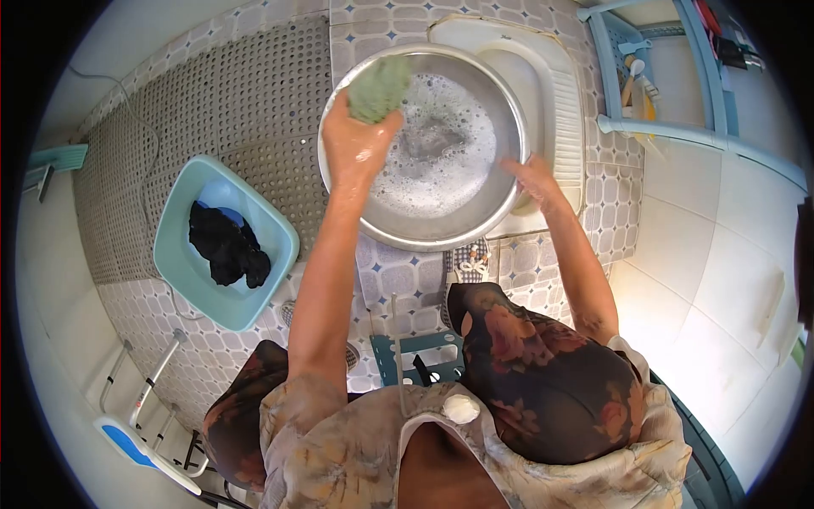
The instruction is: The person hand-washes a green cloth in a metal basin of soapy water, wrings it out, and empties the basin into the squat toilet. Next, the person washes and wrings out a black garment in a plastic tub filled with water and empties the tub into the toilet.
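A large round metal basin [509, 110] holds foamy water with suds across its surface. At its upper left, my left hand [360, 144] grips a green cloth or scrubbing pad [380, 89] against the inner wall; its exact kind is unclear. On the basin's right rim rests my right hand [534, 180], its fingers curled over the metal edge. To the left of the basin, a light blue plastic tub [174, 250] contains dark, bunched fabric [225, 246].
The basin overlaps a white squat toilet [564, 110]. A perforated grey mat [237, 110] covers the floor at left. A blue shelf [666, 127] stands at upper right, a white-and-blue chair [127, 441] at lower left.
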`<action>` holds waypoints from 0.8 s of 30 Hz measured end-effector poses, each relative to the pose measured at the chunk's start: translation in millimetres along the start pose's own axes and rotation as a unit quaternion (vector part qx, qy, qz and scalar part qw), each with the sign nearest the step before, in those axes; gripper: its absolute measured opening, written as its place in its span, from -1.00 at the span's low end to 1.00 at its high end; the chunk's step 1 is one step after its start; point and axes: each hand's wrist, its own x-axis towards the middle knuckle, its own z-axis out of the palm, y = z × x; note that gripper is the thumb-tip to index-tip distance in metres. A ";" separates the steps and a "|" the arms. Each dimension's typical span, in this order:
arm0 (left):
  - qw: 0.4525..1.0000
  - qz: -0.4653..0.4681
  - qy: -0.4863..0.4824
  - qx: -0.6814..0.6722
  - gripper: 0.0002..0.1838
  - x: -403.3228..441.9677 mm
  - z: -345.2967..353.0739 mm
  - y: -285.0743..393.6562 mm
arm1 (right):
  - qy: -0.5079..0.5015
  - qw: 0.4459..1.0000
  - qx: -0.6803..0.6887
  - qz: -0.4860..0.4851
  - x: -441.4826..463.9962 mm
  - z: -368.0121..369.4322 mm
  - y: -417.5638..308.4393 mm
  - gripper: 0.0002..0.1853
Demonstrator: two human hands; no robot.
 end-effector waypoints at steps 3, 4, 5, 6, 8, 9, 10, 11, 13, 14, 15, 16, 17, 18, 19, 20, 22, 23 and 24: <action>0.990 -0.062 0.059 -0.110 -0.53 7.1 -12.2 4.3 | -0.060 0.985 0.146 0.067 -5.0 2.2 3.6 -0.59; 0.984 -0.082 0.076 -0.137 -0.53 9.2 -16.9 7.5 | -0.066 0.979 0.182 0.064 -9.7 4.7 0.6 -0.60; 0.974 -0.112 0.074 -0.181 -0.55 8.3 -22.7 12.4 | -0.067 0.979 0.182 0.070 -9.0 4.1 3.4 -0.62; 0.969 -0.108 0.089 -0.203 -0.56 8.2 -27.5 17.6 | -0.069 0.979 0.180 0.072 -5.3 1.9 5.3 -0.63; 0.956 -0.099 0.108 -0.253 -0.57 10.0 -31.3 27.6 | -0.063 0.976 0.189 0.087 -3.9 -2.8 6.7 -0.65; 0.953 -0.104 0.103 -0.266 -0.60 12.2 -34.9 27.7 | -0.058 0.973 0.198 0.100 -6.9 -1.9 5.9 -0.66; 0.949 -0.110 0.096 -0.278 -0.63 15.1 -40.1 24.8 | -0.052 0.970 0.207 0.113 -8.0 -2.8 7.1 -0.67; 0.948 -0.107 0.099 -0.282 -0.62 18.4 -43.9 22.6 | -0.048 0.967 0.206 0.144 -1.4 -4.6 18.6 -0.68; 0.942 -0.101 0.066 -0.312 -0.58 20.2 -51.0 25.4 | -0.067 0.957 0.247 0.139 -3.6 -3.9 23.0 -0.69; 0.939 -0.107 0.071 -0.319 -0.57 20.3 -53.0 30.4 | -0.081 0.950 0.266 0.139 -4.2 -2.2 26.9 -0.70; 0.934 -0.107 0.069 -0.334 -0.56 21.3 -54.8 32.7 | -0.092 0.949 0.270 0.134 -1.5 -1.3 33.9 -0.70; 0.929 -0.107 0.067 -0.349 -0.55 22.4 -56.1 34.3 | -0.102 0.947 0.276 0.130 1.1 -1.5 40.1 -0.70; 0.923 -0.108 0.066 -0.364 -0.54 22.4 -56.8 35.5 | -0.113 0.944 0.282 0.127 3.1 -2.0 46.6 -0.70; 0.927 -0.105 0.062 -0.355 -0.54 21.3 -56.5 36.8 | -0.122 0.942 0.288 0.125 2.3 -1.4 49.3 -0.71; 0.931 -0.102 0.058 -0.345 -0.54 20.0 -55.1 38.3 | -0.131 0.931 0.316 0.124 1.3 0.7 52.4 -0.70; 0.935 -0.097 0.055 -0.338 -0.55 19.1 -53.0 39.7 | -0.141 0.921 0.343 0.122 1.3 3.1 54.7 -0.70; 0.937 -0.109 0.046 -0.330 -0.55 15.8 -48.8 38.3 | -0.157 0.898 0.388 0.134 3.1 1.5 56.1 -0.70; 0.938 -0.115 0.042 -0.325 -0.55 14.0 -46.7 36.7 | -0.165 0.885 0.408 0.150 3.7 -0.6 57.3 -0.70; 0.939 -0.121 0.036 -0.321 -0.55 12.5 -44.5 35.2 | -0.173 0.872 0.428 0.165 4.3 -2.6 59.9 -0.70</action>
